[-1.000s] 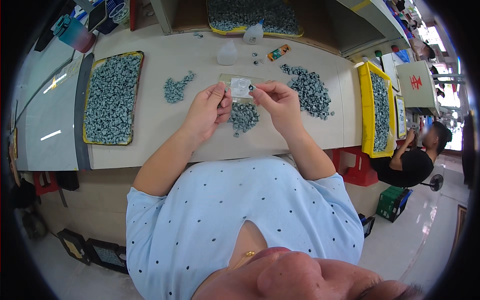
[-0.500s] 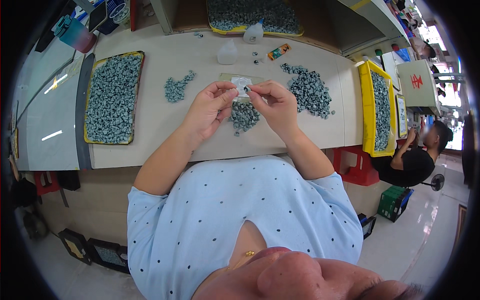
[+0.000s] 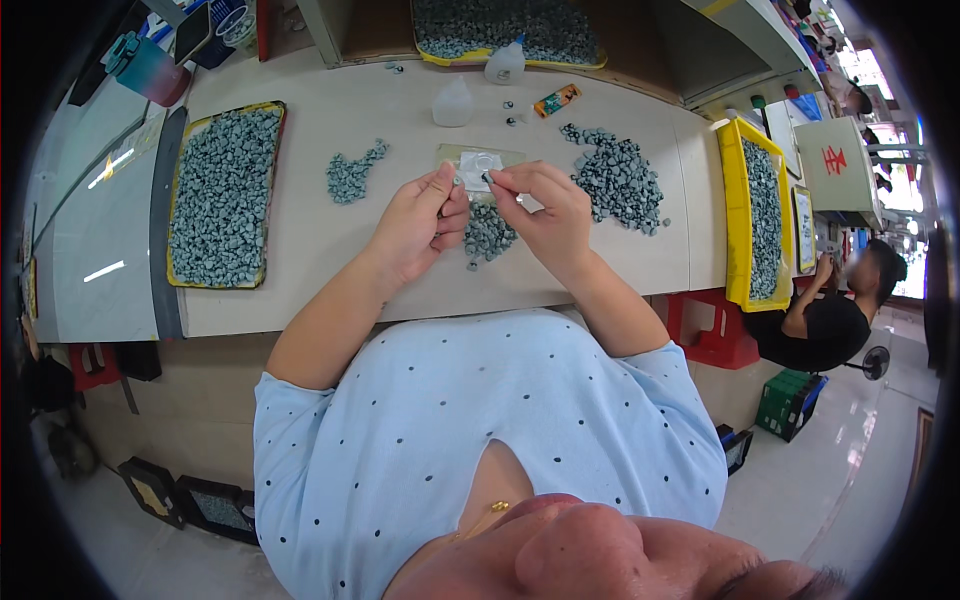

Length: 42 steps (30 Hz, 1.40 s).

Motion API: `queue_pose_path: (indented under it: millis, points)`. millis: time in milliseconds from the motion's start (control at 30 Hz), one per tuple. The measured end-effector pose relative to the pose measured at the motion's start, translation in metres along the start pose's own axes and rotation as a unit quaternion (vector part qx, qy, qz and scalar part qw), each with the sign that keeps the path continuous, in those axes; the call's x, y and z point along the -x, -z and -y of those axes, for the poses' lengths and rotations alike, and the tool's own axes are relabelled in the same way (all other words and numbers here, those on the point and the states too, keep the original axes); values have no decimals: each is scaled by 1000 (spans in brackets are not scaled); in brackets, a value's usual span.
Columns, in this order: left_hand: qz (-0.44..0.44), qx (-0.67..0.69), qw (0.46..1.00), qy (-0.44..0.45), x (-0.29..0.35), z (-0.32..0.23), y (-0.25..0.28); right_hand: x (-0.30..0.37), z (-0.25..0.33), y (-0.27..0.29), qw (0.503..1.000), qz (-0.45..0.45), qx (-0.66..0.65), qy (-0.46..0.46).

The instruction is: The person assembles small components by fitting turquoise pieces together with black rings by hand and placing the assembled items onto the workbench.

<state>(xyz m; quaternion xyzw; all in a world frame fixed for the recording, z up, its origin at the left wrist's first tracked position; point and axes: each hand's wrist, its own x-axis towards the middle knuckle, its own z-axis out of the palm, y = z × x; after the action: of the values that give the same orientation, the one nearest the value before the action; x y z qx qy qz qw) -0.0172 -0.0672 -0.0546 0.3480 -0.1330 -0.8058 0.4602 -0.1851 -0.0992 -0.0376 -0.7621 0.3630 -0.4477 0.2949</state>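
Between the thumb and curled fingers of my left hand is a small grey-green stone-like piece. My right hand pinches a small dark, shiny piece between thumb and fingertips. The two hands are close but apart, over a flat pad with a white sheet on it. Just below the pad, between my wrists, lies a heap of similar grey-green pieces. A larger heap of darker pieces is right of my right hand, and a small heap lies left of my left hand.
A yellow-edged tray full of pieces is at the left, a yellow bin at the right. Behind the pad stand a squat clear bottle, a blue-tipped bottle and an orange tube. Another person sits at far right.
My left hand has drawn slightly left, its thumb now raised and its fingers curled in, showing the grey-green piece. My right hand keeps its pinch on the dark piece.
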Motion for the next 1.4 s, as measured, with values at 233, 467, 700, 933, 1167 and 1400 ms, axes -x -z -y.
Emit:
queue_pose_path:
  millis: [233,467,700,933,1167,1400]
  points:
    - [22,-1,1000,0,-1,3,0,2,-8,-4,992,-1,57,110]
    - [71,4,997,10,3,2,5,-2,-9,-6,980,10,72,187]
    - [61,-1,998,30,5,-1,4,-3,-10,-9,975,24,83,205]
    - [38,-39,998,-40,3,6,5,-3,-15,-18,974,14,73,213]
    - [16,-111,987,-113,0,12,4,6,-23,-20,992,8,-17,122]
    - [-18,-297,937,-181,2,14,7,12,-11,-8,999,23,-33,-28]
